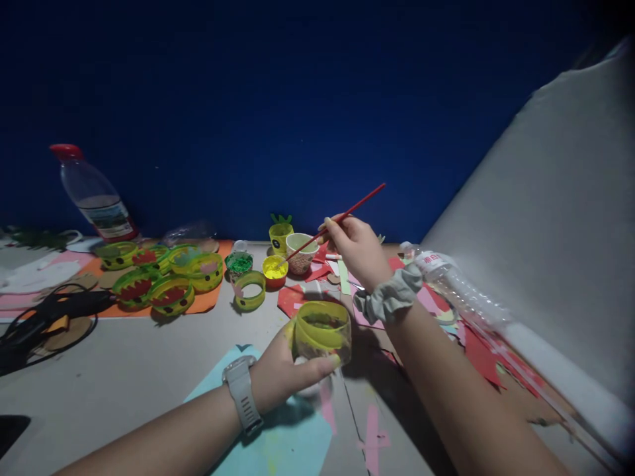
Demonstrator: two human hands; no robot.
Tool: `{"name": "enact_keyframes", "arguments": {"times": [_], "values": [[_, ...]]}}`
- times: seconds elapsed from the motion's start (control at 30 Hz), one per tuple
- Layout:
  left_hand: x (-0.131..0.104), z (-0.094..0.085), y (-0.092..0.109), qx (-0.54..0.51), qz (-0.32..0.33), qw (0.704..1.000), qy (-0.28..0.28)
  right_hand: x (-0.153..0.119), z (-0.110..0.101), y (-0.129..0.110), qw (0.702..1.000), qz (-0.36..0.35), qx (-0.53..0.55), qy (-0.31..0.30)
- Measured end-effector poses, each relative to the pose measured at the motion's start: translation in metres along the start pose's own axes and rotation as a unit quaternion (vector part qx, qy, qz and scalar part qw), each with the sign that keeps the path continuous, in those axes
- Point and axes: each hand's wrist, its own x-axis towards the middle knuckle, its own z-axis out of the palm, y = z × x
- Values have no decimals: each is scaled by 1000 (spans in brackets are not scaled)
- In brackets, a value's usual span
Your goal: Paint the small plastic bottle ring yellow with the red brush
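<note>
My left hand is closed around a clear plastic cup with yellow paint on its upper part, held above a light blue sheet. In my right hand is a thin red paintbrush, gripped like a pen. Its tip reaches into a small pot of yellow paint. To the left of that pot stands a pot of green paint. A patterned paper cup is just right of the yellow pot, and a yellow cup with green leaves stands behind.
Several painted yellow-green rings sit on an orange sheet at left, near black cables. A red-capped bottle leans behind them. Red paper scraps and a crumpled plastic bottle lie at right, beside a white panel.
</note>
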Motion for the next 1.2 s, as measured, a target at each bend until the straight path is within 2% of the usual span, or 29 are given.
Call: {"name": "enact_keyframes", "arguments": {"times": [0.17,0.37,0.6,0.7,0.87,0.9,0.97,1.03,1.1,1.2], "values": [[0,-1,-4,5,4,1000,6,-6,14,6,999,-2,-24,-22],[0,-1,-2,2,2,1000,-4,-10,16,1,998,-22,-56,-22],[3,-4,-5,16,-39,995,94,-11,5,-16,998,-49,-29,-1],[5,-5,-7,-13,-69,991,113,-13,-10,-34,995,-83,24,49],[11,-7,-8,-99,-36,985,140,-35,-38,-82,960,-186,30,207],[13,-7,-9,-111,-37,982,150,-41,-42,-92,956,-192,18,222],[14,-8,-9,-126,-40,979,157,-51,-47,-106,962,-175,-26,206],[15,-7,-9,-128,-39,978,160,-56,-49,-112,969,-175,-67,159],[14,-5,-8,-123,-39,978,162,-56,-48,-111,970,-190,-91,124],[14,-2,-7,-115,-40,980,156,-52,-46,-105,965,-211,-110,114]]}}
